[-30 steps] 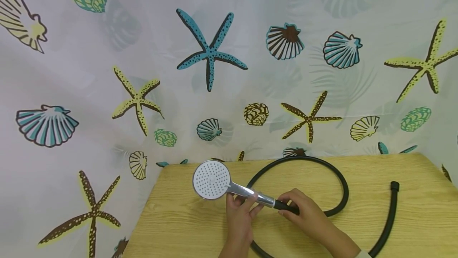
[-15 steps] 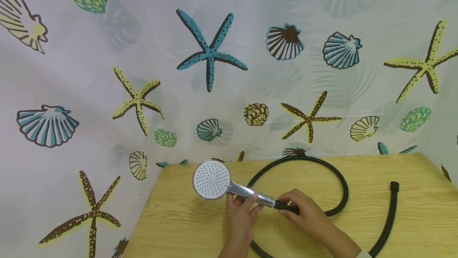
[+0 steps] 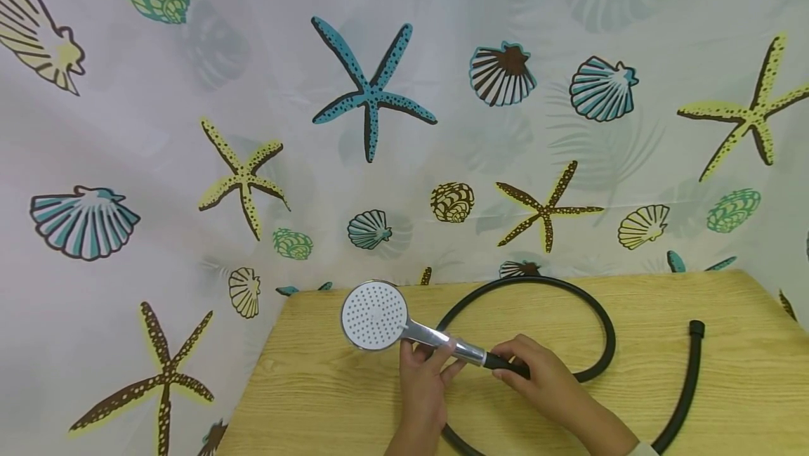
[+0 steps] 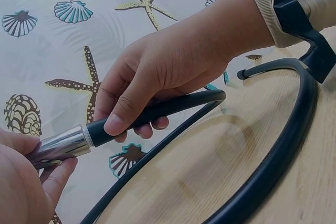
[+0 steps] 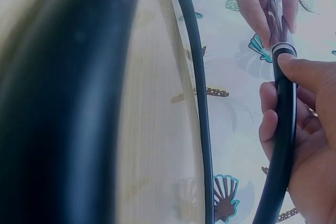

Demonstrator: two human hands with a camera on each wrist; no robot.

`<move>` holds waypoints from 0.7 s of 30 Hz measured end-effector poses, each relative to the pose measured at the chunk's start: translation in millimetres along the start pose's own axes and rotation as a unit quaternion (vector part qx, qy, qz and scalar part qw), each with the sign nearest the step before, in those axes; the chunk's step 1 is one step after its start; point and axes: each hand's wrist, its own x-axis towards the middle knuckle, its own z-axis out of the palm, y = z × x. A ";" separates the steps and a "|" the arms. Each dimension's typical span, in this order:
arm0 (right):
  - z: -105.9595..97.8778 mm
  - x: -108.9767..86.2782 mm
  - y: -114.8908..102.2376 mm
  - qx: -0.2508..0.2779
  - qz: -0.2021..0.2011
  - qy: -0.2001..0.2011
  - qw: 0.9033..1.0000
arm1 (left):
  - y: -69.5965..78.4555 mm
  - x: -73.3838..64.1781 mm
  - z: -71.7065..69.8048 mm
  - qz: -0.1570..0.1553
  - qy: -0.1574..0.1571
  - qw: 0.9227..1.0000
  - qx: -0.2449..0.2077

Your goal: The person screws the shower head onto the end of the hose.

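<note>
A shower head (image 3: 373, 316) with a round white spray face and a chrome handle (image 3: 450, 347) is held just above the wooden table (image 3: 329, 386). My left hand (image 3: 422, 379) grips the chrome handle (image 4: 62, 145) from below. My right hand (image 3: 545, 377) pinches the black hose (image 3: 603, 329) at its end nut (image 4: 113, 128), right where it meets the handle. In the right wrist view the hose (image 5: 283, 129) runs up through my right hand's fingers (image 5: 273, 124) to the chrome joint (image 5: 282, 49). The hose loops over the table; its free end (image 3: 696, 329) lies at the right.
A shower curtain (image 3: 379, 105) printed with starfish and shells hangs behind and to the left of the table. The table's left edge (image 3: 253, 379) lies close to my left hand. Bare wood lies between the hose loop and the free end.
</note>
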 end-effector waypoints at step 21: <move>-2.3 0.6 1.2 -0.015 0.011 -0.023 1.000 | 3.4 -1.2 2.0 0.009 0.001 1.000 -0.002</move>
